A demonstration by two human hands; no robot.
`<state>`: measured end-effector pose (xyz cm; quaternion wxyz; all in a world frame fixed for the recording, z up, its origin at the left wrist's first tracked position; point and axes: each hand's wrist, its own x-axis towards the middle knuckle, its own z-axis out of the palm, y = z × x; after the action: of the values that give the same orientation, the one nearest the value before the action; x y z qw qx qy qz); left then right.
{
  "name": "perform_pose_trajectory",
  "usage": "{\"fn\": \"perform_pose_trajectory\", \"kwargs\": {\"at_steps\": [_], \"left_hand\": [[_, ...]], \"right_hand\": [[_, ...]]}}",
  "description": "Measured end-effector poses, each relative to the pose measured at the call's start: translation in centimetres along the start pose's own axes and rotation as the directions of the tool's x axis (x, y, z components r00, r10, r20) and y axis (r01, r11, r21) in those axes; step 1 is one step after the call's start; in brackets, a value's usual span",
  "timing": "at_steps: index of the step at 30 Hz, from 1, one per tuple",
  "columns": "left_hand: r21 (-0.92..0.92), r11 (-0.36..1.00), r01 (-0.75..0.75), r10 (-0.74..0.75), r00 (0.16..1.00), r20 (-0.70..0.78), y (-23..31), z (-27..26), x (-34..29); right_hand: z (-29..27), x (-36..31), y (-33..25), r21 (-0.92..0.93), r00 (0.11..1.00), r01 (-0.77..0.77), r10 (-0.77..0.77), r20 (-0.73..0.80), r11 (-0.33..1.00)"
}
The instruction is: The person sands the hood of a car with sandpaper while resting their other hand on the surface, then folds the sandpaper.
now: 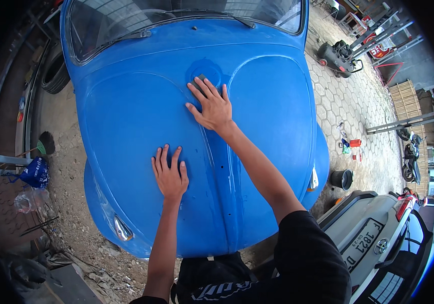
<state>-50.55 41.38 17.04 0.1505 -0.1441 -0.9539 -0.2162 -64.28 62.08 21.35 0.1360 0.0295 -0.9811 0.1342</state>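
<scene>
Left hand (170, 177), spread flat (released), right hand (212, 107), which we laid outstretched, dark pad (201, 77) beneath its fingers, blue hood (272, 121) below both.

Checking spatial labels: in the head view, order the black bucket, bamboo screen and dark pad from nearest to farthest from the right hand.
1. Dark pad, partly under the right hand.
2. Black bucket, lower right.
3. Bamboo screen, far right.

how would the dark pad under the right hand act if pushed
The dark pad probably slides fairly easily, since the blue hood looks wet around it. Looking flat under the right hand, it seems unlikely to roll.
</scene>
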Motion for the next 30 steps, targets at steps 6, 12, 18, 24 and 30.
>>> {"fn": "perform_pose_trajectory", "kwargs": {"at_steps": [6, 12, 18, 24, 30], "left_hand": [[-0.035, 0.999, -0.021, 0.021, 1.0, 0.009, 1.5, 0.2, 0.6], [-0.013, 1.0, 0.008, -0.008, 1.0, -0.006, 0.3, 0.2, 0.7], [-0.038, 0.999, -0.001, 0.0, 1.0, -0.01, 0.3, 0.2, 0.7], [-0.041, 0.999, -0.014, 0.014, 1.0, 0.003, 1.0, 0.5, 0.8], [-0.056, 0.998, -0.005, 0.005, 1.0, -0.004, 0.0, 0.3, 0.5]], "right_hand": [[-0.7, 4.0, -0.2, 0.002, 0.98, -0.192, 0.192, -0.059, 0.981], [0.6, -0.7, -2.0, -0.009, 0.988, -0.152, 0.152, 0.019, 0.988], [0.5, 2.8, -3.3, 0.04, 0.961, -0.276, 0.275, 0.02, 0.96], [0.9, 2.5, -3.4, 0.026, 0.943, -0.329, 0.33, -0.032, 0.944], [1.5, 2.1, -5.6, 0.033, 0.924, -0.381, 0.381, -0.011, 0.924]]}}
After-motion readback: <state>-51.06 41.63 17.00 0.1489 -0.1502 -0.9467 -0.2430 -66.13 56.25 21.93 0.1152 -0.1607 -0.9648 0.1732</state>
